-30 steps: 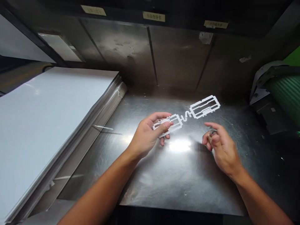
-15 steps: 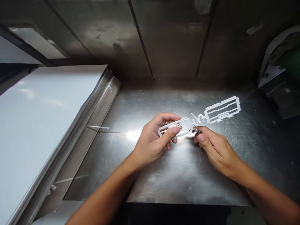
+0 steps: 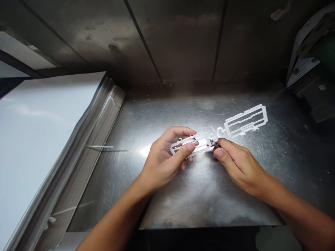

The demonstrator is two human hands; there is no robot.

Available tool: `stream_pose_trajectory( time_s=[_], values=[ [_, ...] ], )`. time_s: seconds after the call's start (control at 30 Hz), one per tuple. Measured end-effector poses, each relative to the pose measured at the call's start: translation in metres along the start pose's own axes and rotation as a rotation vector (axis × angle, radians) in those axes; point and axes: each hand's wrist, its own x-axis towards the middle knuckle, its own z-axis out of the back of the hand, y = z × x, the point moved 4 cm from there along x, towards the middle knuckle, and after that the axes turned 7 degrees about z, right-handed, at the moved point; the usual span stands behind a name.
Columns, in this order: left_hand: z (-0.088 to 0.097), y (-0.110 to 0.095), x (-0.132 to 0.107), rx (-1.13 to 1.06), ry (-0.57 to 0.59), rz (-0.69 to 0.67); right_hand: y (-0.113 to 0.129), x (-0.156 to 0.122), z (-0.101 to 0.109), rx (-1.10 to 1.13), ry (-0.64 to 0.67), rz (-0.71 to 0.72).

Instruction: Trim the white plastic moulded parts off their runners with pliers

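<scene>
Two white plastic frames are joined end to end by a curled white sprue [image 3: 220, 132]. My left hand [image 3: 167, 153] is closed around the nearer plastic frame [image 3: 202, 143], thumb on top and fingers beneath. The farther plastic frame [image 3: 246, 121] sticks out to the upper right, held by neither hand. My right hand [image 3: 239, 162] is closed on a small metal tool [image 3: 215, 143], which looks like nippers; most of it is hidden in my fingers. Its tip meets the right end of the nearer frame, beside the sprue.
Below my hands lies a scratched metal table [image 3: 209, 202], its front edge near the bottom. A tall stack of large white sheets [image 3: 47, 115] stands at the left, with thin strips [image 3: 101, 146] jutting from its side. Dark metal panels [image 3: 183, 42] rise behind; machine parts [image 3: 306, 69] are at right.
The whole view has shifted a little, so most things sit farther left. The tool's tip has come closer against the nearer frame's end. Both hands keep their holds.
</scene>
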Motion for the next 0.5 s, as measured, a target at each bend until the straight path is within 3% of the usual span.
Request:
stream_pose_trajectory(
  time_s=[0.5],
  values=[
    [0.0003,0.008,0.0,-0.003,0.011,-0.011,0.0029,0.0002,-0.0002,-0.182,-0.005,0.051]
  ],
)
